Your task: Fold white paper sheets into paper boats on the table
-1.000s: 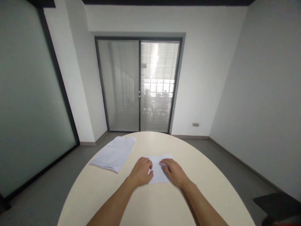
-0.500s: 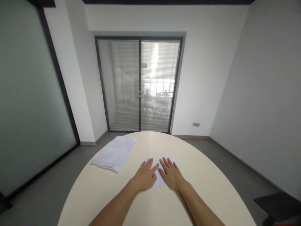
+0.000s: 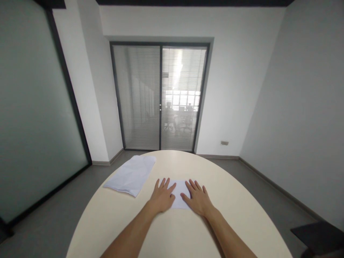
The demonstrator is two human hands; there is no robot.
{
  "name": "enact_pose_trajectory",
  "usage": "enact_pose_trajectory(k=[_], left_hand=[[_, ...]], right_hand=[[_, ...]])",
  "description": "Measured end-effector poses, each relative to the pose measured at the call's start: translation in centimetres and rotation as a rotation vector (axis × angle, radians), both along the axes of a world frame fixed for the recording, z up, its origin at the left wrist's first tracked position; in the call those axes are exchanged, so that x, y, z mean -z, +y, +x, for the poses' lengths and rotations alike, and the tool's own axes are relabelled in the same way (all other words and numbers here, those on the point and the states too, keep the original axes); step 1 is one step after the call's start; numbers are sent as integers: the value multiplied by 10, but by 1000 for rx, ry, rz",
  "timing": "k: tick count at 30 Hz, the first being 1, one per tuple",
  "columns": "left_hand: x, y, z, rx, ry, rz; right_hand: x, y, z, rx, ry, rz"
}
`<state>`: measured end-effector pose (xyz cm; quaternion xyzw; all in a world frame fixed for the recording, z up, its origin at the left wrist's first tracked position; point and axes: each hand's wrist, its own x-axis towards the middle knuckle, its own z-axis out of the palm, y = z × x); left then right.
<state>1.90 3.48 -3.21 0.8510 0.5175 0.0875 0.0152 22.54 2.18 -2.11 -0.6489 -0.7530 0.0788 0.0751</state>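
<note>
A small white sheet of paper (image 3: 180, 195) lies flat on the table in front of me. My left hand (image 3: 162, 196) rests palm down on its left side, fingers spread. On the right side of the sheet lies my right hand (image 3: 198, 197), also flat with its fingers apart. The middle of the paper shows between the two hands; its side edges are partly covered by them.
The round cream table (image 3: 172, 233) fills the lower middle. A larger stack of white paper (image 3: 131, 175) lies at its left edge. Beyond stand glass doors with blinds (image 3: 159, 96). A dark flat object (image 3: 319, 234) shows at the lower right.
My left hand has slid to the left, away from my right hand, and its fingers are more spread. More of the paper's middle now shows. My right hand has barely moved.
</note>
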Motion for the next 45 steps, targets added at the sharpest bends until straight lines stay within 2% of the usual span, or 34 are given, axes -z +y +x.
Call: enact_pose_trajectory(k=[3, 6, 9, 11, 14, 18, 35, 40, 45], left_hand=[[1, -1, 0, -27, -24, 51], [5, -4, 4, -77, -76, 34], [5, -6, 6, -76, -106, 1], [1, -8, 6, -61, -110, -20], [-5, -9, 6, -63, -103, -54], [-8, -9, 6, -84, -93, -73], [1, 1, 7, -141, -96, -48], [3, 2, 1, -222, -86, 3], [1, 1, -2, -234, -86, 4]], right_hand=[[-1, -3, -3, -10, -26, 1], [-4, -4, -5, -44, -54, 82], [-9, -4, -5, -215, -27, 157], [-11, -5, -4, -291, 9, 102], [-11, -6, -4, -198, 17, 2], [-10, -6, -7, -96, -17, 2], [-12, -4, 2, -121, 11, -20], [-9, 1, 9, -78, -1, -11], [-6, 2, 11, -54, 3, -9]])
